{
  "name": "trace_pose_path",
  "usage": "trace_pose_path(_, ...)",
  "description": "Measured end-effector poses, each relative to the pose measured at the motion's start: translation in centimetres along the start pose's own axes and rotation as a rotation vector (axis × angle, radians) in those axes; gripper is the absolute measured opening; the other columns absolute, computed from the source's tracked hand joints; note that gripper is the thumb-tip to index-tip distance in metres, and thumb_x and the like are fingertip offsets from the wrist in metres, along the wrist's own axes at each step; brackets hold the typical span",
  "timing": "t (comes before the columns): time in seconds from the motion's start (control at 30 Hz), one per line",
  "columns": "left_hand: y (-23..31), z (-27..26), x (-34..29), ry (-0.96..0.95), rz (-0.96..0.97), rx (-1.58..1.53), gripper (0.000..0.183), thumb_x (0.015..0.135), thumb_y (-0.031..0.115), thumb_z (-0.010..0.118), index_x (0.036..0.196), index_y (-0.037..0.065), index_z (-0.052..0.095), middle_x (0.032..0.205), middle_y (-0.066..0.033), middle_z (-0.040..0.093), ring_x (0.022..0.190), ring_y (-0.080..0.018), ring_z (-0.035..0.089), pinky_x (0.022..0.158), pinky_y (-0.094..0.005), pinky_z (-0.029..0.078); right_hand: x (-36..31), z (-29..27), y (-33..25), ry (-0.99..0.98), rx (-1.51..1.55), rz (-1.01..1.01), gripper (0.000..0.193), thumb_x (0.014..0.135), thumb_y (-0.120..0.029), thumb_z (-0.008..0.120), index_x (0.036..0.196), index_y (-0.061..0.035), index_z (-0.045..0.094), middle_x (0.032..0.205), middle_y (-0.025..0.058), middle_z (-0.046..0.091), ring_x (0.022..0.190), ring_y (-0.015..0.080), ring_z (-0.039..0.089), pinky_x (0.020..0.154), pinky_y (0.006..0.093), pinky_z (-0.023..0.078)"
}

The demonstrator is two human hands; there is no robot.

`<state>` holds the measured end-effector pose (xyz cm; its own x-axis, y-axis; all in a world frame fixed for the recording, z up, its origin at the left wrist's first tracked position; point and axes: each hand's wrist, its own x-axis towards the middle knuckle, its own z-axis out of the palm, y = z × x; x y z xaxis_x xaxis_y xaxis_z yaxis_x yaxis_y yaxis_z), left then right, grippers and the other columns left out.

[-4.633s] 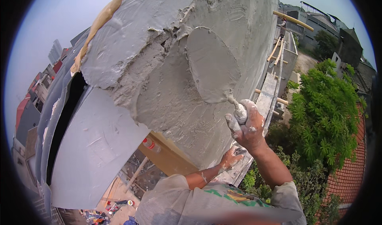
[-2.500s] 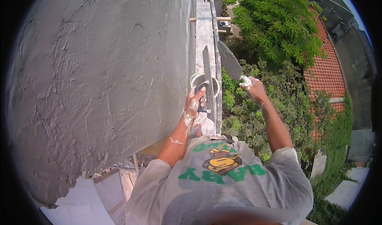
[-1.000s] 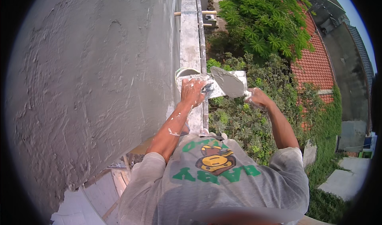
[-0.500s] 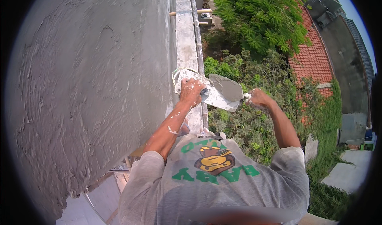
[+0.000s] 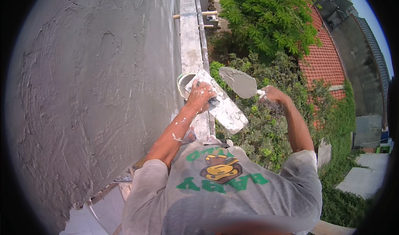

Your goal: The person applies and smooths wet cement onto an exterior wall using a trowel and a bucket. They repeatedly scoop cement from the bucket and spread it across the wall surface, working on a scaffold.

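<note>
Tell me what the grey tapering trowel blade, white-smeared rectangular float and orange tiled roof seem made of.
Grey tapering trowel blade: probably metal, being thin and flat; a matt plaster-like coat hides its face. White-smeared rectangular float: metal or plastic, unclear under blotchy matt residue. Orange tiled roof: likely matt fired clay, judging by colour and small repeating rows.

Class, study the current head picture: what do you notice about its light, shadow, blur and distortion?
Head view: bright daylight, with the white float looking palest and the trowel reasonably sharp; a darker shadow lies across the lower shirt; a smeared patch at the bottom edge is too blurred to identify; black fisheye corners, with the tiled roof curving near the right rim.
</note>
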<state>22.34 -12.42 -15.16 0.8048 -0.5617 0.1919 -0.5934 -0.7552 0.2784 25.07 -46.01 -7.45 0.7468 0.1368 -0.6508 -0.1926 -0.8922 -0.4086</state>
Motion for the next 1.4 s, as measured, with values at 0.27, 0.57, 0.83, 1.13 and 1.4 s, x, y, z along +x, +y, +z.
trace_pose_path(0.27,0.8,-1.8,0.6,-0.115,0.079,-0.004,0.04,0.051,0.004,0.074,0.086,0.022,0.067,0.1,0.0005,0.059,0.113,-0.0214,0.05,0.109,-0.0552,0.021,-1.3,-5.4,-6.1,-0.079,-0.242,-0.003,0.036,0.065,-0.021,0.075,0.092,0.0012,0.068,0.064,0.0135,0.064,0.054,0.0251,0.06,0.05,0.0374,0.048)
trace_pose_path(0.57,1.1,-1.0,0.0,-0.03,0.129,0.032,0.032,0.061,0.004,0.071,0.087,0.023,0.069,0.097,0.0024,0.058,0.111,-0.0181,0.05,0.11,-0.0507,0.022,-0.5,-7.8,-7.8,-0.168,-0.373,0.099,0.02,0.068,-0.022,0.068,0.079,-0.0042,0.068,0.056,0.0096,0.057,0.053,0.022,0.055,0.048,0.0373,0.042)
trace_pose_path(0.83,0.4,-1.0,-0.7,-0.05,0.011,0.044,0.046,0.051,0.008,0.078,0.095,0.02,0.067,0.107,-0.0047,0.058,0.115,-0.0244,0.049,0.111,-0.0501,0.022,-1.0,-6.2,-4.8,-0.182,-0.256,0.118,0.021,0.067,-0.019,0.072,0.079,-0.0022,0.067,0.054,0.0078,0.057,0.045,0.0188,0.054,0.041,0.0334,0.042)
trace_pose_path(1.13,-2.8,5.8,-4.7,0.077,-0.6,-0.335,0.049,0.068,0.009,0.063,0.116,0.015,0.059,0.119,-0.0164,0.056,0.117,-0.0332,0.051,0.105,-0.0423,0.034,0.7,-2.0,-12.0,0.359,0.186,-0.708,0.056,0.067,-0.012,0.075,0.119,-0.0009,0.055,0.09,0.0091,0.064,0.072,0.0201,0.062,0.065,0.0313,0.049)
trace_pose_path(1.4,-2.4,4.6,-4.7,0.138,-0.714,-0.892,0.053,0.074,0.024,0.076,0.118,0.005,0.055,0.109,-0.0148,0.063,0.102,-0.023,0.059,0.089,-0.0353,0.043,-8.2,-2.2,-29.3,0.29,0.518,-1.165,0.064,0.064,-0.014,0.078,0.121,0.0015,0.053,0.1,0.0132,0.061,0.093,0.0232,0.059,0.085,0.0338,0.045)
